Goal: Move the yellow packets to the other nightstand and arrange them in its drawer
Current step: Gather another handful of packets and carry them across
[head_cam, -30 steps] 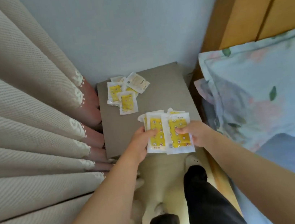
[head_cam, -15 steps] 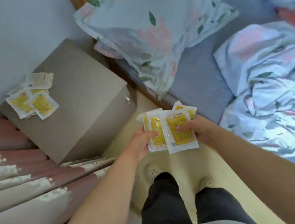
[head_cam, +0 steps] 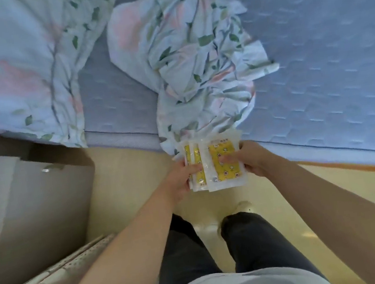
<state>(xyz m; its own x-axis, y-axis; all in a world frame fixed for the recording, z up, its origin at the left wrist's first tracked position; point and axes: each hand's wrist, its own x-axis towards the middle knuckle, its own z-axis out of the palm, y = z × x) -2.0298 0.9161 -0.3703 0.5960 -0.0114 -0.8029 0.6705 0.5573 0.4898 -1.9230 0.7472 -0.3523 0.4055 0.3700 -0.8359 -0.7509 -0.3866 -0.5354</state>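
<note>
You hold fanned yellow packets (head_cam: 221,163) over floor (head_cam: 127,186), just beside bed (head_cam: 317,75) edge. left hand (head_cam: 182,178) grip: thumb pinches stack's left side. right hand (head_cam: 254,161) grip: thumb pinches right side. This batch picked up. Left to do: reach other nightstand (not in view), arrange packets in drawer.

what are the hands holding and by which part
A fanned stack of yellow plastic packets: left hand pinches its left edge, right hand its right edge.
</note>
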